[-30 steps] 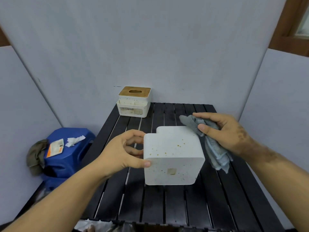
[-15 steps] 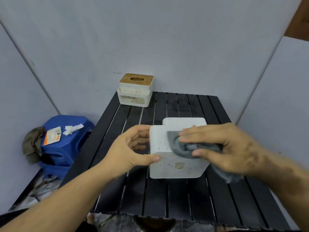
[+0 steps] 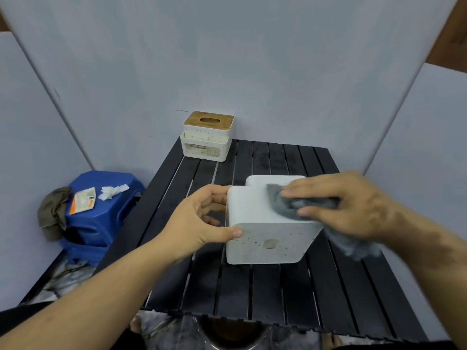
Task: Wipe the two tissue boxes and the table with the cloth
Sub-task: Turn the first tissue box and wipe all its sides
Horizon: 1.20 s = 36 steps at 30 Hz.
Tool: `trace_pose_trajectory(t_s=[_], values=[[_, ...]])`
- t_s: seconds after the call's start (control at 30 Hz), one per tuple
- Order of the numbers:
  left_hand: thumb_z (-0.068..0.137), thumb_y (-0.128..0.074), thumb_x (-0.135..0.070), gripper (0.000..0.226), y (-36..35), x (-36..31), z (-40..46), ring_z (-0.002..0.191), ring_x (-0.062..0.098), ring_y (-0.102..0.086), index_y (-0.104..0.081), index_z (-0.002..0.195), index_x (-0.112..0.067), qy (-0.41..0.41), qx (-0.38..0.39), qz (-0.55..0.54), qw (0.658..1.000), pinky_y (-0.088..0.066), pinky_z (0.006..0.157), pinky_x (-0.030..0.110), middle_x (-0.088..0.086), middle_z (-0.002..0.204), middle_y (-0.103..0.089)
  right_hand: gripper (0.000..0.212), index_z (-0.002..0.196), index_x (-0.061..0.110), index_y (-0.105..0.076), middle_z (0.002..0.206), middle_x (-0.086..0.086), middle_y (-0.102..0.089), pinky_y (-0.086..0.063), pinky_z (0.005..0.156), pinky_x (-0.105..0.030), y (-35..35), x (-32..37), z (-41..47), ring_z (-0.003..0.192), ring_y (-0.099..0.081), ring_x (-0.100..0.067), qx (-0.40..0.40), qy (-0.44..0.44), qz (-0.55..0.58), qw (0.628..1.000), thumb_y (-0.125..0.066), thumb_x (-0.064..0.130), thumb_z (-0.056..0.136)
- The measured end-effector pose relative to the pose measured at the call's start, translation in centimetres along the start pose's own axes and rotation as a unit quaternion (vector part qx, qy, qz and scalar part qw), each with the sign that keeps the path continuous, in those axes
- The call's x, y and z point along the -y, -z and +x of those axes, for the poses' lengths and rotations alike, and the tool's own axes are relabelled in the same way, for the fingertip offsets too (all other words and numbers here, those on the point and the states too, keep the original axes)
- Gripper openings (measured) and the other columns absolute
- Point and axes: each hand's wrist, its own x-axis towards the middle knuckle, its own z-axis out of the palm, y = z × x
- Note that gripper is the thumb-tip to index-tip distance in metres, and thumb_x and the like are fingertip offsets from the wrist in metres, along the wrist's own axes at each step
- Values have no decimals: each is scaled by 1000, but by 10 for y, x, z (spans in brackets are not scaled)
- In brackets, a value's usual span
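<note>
Lying on its side in the middle of the black slatted surface (image 3: 252,294) is a white speckled tissue box (image 3: 255,223). The left hand (image 3: 199,223) grips its left edge with curled fingers. The right hand (image 3: 346,210) presses a grey cloth (image 3: 290,205) onto its top, pinching the cloth. A second tissue box with a wooden lid (image 3: 207,137) stands at the far left corner; I cannot tell what is inside.
</note>
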Motion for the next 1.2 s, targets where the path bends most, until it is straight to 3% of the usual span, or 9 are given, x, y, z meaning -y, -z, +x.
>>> trace_pose_trajectory(t_s=[0.13, 0.23, 0.37, 0.47, 0.57, 0.8, 0.97, 1.07, 1.2], values=[[58, -96, -25, 68, -1, 1, -1, 114, 19, -70, -68, 120, -34, -3, 2, -4, 1000, -53, 90, 44, 2, 123, -74, 35, 124, 17, -69, 118, 7, -69, -44, 99, -17, -50, 37, 21, 108, -60, -6, 0, 73, -38, 997, -69, 14, 89], [54, -95, -29, 73, -1, 0, -3, 116, 18, -68, -67, 121, -34, -2, -4, -8, 1000, -53, 88, 41, 0, 126, -73, 36, 122, 27, -69, 115, 15, -69, -44, 95, -8, -27, 19, 22, 106, -61, 4, 1, -12, 1, 1000, -71, 14, 88], [54, -94, -33, 71, -3, -2, -4, 117, 16, -67, -67, 119, -41, 0, -6, 0, 1000, -53, 87, 39, -4, 128, -72, 34, 114, 42, -69, 111, 22, -69, -51, 97, -21, 2, -7, 17, 100, -64, 2, -84, -169, 0, 982, -71, 19, 89], [52, -94, -35, 71, -4, -1, -5, 116, 14, -67, -67, 117, -43, 4, -17, -4, 1000, -52, 88, 39, -6, 127, -72, 31, 123, 29, -67, 114, 12, -67, -47, 83, -9, -28, 18, 31, 93, -61, -7, -62, -136, -49, 988, -63, 17, 94], [51, -95, -35, 69, -5, 0, -6, 114, 14, -68, -68, 114, -40, 4, -23, -7, 1000, -51, 90, 44, -3, 123, -73, 32, 123, 21, -66, 114, 7, -67, -48, 95, -34, -59, 48, 38, 103, -61, -15, -13, -28, -61, 998, -62, 13, 93], [53, -94, -36, 71, -9, -1, -10, 118, 14, -66, -66, 117, -47, 4, -34, -7, 999, -50, 89, 43, -8, 126, -72, 28, 122, 26, -65, 115, 6, -69, -48, 100, -37, -23, 12, 43, 106, -63, -17, -52, -167, -106, 979, -59, 19, 96], [52, -94, -36, 72, -11, 0, -14, 117, 13, -66, -67, 118, -44, 5, -46, -12, 999, -48, 88, 42, -8, 124, -72, 28, 121, 20, -62, 118, 5, -61, -38, 105, -32, -54, 42, 56, 108, -56, -16, 28, -80, -146, 986, -51, 12, 97], [52, -93, -35, 75, -13, 1, -15, 118, 13, -66, -67, 122, -39, 8, -53, -17, 998, -47, 88, 40, -10, 125, -72, 23, 113, 23, -66, 108, 8, -67, -53, 82, -26, -36, 30, 55, 93, -64, -16, -9, -125, -94, 988, -52, 13, 98], [53, -93, -36, 73, -16, 2, -16, 120, 13, -65, -67, 121, -42, 9, -62, -12, 998, -47, 89, 40, -11, 126, -72, 23, 117, 20, -64, 112, 2, -68, -49, 95, -40, -35, 17, 53, 100, -62, -22, -34, -155, -145, 977, -53, 14, 98]])
